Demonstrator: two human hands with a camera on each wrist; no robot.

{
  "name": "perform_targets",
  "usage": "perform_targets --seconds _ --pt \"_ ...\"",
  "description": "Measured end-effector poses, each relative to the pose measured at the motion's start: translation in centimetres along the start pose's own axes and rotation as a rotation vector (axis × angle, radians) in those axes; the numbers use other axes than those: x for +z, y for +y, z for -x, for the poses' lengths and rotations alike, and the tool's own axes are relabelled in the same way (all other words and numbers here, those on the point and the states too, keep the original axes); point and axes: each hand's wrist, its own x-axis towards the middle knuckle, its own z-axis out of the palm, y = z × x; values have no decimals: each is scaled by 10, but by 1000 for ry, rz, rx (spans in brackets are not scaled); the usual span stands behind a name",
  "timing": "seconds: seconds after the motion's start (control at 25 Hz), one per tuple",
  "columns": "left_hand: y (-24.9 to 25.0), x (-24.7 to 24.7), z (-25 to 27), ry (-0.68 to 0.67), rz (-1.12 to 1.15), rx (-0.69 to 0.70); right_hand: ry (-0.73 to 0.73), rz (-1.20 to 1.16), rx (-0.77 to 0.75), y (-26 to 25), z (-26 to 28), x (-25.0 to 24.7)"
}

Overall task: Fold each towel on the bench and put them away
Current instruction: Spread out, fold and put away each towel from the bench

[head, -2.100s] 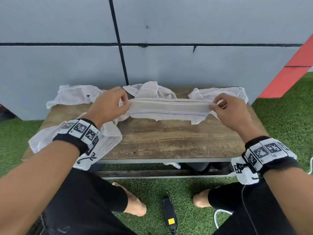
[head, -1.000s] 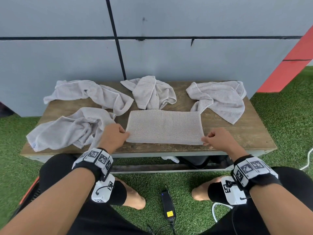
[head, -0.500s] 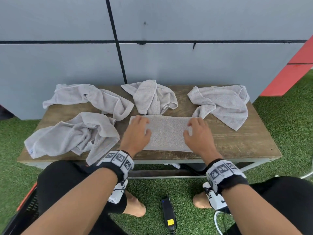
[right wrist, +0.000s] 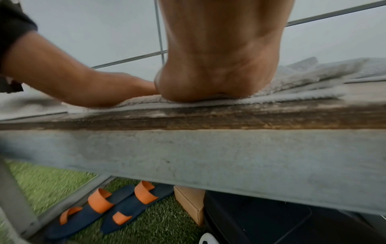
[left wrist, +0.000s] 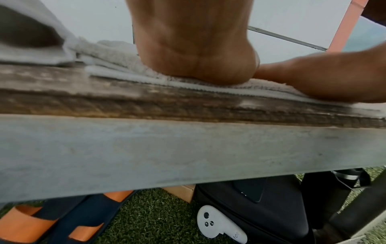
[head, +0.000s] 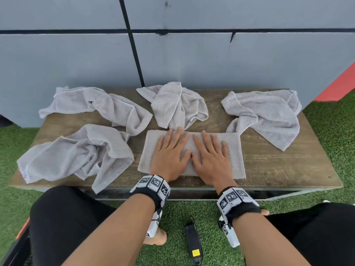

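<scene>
A folded grey towel (head: pixel 235 154) lies flat near the front middle of the wooden bench (head: pixel 278 169). My left hand (head: pixel 170 152) and right hand (head: pixel 210 154) press on it side by side, palms down, fingers straight and spread. Both wrist views show only the heel of each palm on the towel (left wrist: pixel 129 66) (right wrist: pixel 292 94); the fingers are hidden there. Several crumpled grey towels lie around: front left (head: pixel 73 156), back left (head: pixel 99 106), back middle (head: pixel 176 104), back right (head: pixel 269 114).
A grey panelled wall (head: pixel 192 60) stands right behind the bench. Under the bench are sandals (right wrist: pixel 108 206), a cardboard box (right wrist: pixel 190 201), a black bag (left wrist: pixel 261 206) and a white controller (left wrist: pixel 217 224). A black charger (head: pixel 193 244) lies on the green turf between my feet.
The towel was held stretched in the air, then laid folded on the bench. Both hands moved from its outer corners onto its middle and now lie flat, close together.
</scene>
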Motion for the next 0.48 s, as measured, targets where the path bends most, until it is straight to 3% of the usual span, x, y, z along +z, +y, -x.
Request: perform_targets --seconds 0.48 --pt "-24 -5 9 -15 63 -89 29 -37 144 23 5 -5"
